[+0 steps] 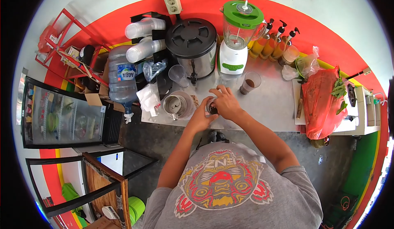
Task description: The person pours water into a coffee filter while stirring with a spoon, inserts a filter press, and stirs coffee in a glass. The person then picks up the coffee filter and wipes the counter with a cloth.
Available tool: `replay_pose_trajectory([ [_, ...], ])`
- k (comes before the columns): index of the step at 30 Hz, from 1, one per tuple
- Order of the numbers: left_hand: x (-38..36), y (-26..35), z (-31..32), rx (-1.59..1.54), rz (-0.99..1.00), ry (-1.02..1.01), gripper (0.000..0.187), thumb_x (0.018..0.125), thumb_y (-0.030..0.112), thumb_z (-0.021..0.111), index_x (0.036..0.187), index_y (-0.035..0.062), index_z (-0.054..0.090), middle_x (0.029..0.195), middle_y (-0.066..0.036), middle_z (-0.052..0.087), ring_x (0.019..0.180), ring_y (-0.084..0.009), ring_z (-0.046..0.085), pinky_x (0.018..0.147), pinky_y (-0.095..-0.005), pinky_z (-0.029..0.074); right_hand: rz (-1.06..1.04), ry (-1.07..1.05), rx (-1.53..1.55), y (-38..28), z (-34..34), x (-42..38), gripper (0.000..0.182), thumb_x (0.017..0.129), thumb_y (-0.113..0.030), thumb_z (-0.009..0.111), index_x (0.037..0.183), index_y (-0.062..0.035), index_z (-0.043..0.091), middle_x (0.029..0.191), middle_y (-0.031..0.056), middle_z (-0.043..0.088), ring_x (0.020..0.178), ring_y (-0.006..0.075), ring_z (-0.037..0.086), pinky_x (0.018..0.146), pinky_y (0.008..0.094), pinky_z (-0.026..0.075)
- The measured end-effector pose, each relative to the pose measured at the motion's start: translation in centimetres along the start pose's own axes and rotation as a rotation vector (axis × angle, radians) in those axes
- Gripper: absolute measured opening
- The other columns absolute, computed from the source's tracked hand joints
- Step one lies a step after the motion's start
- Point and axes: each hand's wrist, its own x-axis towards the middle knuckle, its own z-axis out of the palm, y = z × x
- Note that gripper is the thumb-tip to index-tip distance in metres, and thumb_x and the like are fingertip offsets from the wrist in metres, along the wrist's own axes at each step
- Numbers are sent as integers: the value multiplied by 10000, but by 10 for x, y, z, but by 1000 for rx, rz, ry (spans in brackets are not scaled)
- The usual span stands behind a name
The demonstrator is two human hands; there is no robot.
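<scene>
Near the front edge of the metal table, a small round container (pixel 212 107) with dark contents stands between my two hands. My left hand (pixel 200 116) is wrapped round its left side. From above and the right, my right hand (pixel 225 102) reaches over it with bent fingers; whether the fingertips pinch something inside is too small to tell. A clear cup (pixel 250 82) with a brown layer stands to the right. On the left is a metal cup (pixel 175 105) in a clear container. Behind it an empty clear cup (pixel 179 75) stands by the steel dispenser (pixel 192 44).
A blender (pixel 234 56) and several pump bottles (pixel 271 44) line the back wall. Stacked plastic cups (pixel 145 27) and a water bottle (pixel 122 75) are at the left. A red plastic bag (pixel 322 103) lies at the table's right end.
</scene>
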Motion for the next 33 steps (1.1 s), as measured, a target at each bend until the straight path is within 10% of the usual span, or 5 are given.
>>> replay_pose_trajectory([
  [13, -5, 12, -3, -62, -60, -30, 905, 857, 165, 853, 1616, 77, 368, 1541, -182, 548, 1395, -276, 570, 1108, -426, 502, 107, -155, 32, -5, -3, 11, 283, 890, -199, 792, 1134, -55, 803, 1347, 70, 697, 1319, 289, 540, 1092, 440, 415],
  [16, -2, 2, 1, -27, 18, 9, 900, 858, 158, 851, 1616, 82, 370, 1528, -185, 561, 1379, -279, 585, 1100, -425, 504, 3, 133, -128, 3, 18, 5, 190, 830, -170, 794, 989, -67, 810, 1200, 71, 721, 1206, 292, 590, 1012, 418, 460],
  [19, -2, 2, 1, -64, -27, -13, 894, 861, 151, 847, 1615, 87, 371, 1518, -186, 570, 1373, -283, 590, 1097, -424, 506, 100, -207, -160, -11, -7, 8, 197, 819, -179, 797, 981, -67, 813, 1219, 88, 712, 1177, 291, 601, 1000, 414, 466],
  [33, -3, -2, 4, -53, -7, 29, 884, 857, 164, 863, 1601, 114, 389, 1511, -158, 577, 1338, -287, 607, 1069, -423, 528, 39, -4, -109, 0, 11, 7, 197, 834, -206, 797, 945, -44, 810, 1122, 119, 734, 1180, 319, 601, 993, 433, 480],
])
